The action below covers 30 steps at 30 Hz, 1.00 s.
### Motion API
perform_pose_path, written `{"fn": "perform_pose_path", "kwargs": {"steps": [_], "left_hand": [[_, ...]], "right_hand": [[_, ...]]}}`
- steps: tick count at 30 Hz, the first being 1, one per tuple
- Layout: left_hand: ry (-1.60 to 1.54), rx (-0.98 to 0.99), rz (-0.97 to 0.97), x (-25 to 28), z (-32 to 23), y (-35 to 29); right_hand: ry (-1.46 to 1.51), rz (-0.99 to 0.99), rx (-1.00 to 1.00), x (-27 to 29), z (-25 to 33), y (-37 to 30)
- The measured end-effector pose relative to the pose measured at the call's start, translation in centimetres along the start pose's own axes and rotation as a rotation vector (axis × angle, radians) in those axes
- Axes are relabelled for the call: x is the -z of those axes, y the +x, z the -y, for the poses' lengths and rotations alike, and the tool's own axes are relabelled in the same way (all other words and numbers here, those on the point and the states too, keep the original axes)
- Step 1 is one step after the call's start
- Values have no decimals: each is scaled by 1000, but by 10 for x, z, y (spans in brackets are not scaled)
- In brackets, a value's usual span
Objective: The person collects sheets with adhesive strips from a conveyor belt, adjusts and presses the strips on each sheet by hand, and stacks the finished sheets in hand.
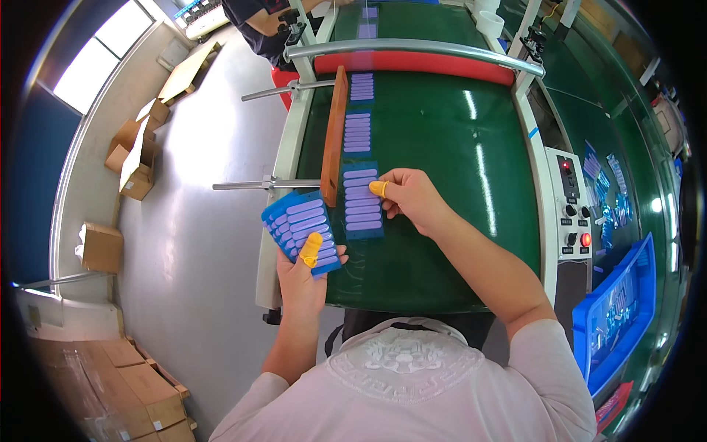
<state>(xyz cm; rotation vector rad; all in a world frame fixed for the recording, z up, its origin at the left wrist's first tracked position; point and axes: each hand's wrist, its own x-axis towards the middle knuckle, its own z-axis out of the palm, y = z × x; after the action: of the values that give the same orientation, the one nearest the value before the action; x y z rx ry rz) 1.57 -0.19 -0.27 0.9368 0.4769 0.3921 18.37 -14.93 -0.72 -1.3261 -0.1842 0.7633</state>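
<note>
My left hand [303, 283] is closed around a fanned stack of blue cards [294, 217], each carrying rows of lilac rounded strips. Its thumb, in a yellow finger cot, presses on the top card. On the green conveyor belt lies a similar blue card [361, 219], lengthwise beside the wooden guide bar [335, 136]. My right hand [412, 197] pinches that card at its right edge, its thumb also in a yellow cot and its other fingers curled. Farther up the belt, two more such cards [358, 133] lie in line along the bar.
A metal rail [412, 46] and a red roller [434, 65] cross the conveyor ahead. To the right stand a control box [568, 202] with knobs and a blue crate [582, 331] of packs. Another person [258, 26] is at the far left. Cardboard boxes [121, 376] stand lower left.
</note>
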Motion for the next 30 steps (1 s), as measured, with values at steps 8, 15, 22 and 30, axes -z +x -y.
{"fn": "perform_pose_path", "kwargs": {"steps": [8,15,22,30], "left_hand": [[-2,-66,-25,8,-5,-4],[10,-66,-5,6,-6,-3],[61,-59,-22,3,-4,-5],[68,-57,-26,6,-1,-6]], "right_hand": [[-370,-197,42,-9,-10,40],[-614,-341,220,-10,-25,62],[-720,-419,283,-12,-21,68],[-829,-426,290,-12,-8,68]]}}
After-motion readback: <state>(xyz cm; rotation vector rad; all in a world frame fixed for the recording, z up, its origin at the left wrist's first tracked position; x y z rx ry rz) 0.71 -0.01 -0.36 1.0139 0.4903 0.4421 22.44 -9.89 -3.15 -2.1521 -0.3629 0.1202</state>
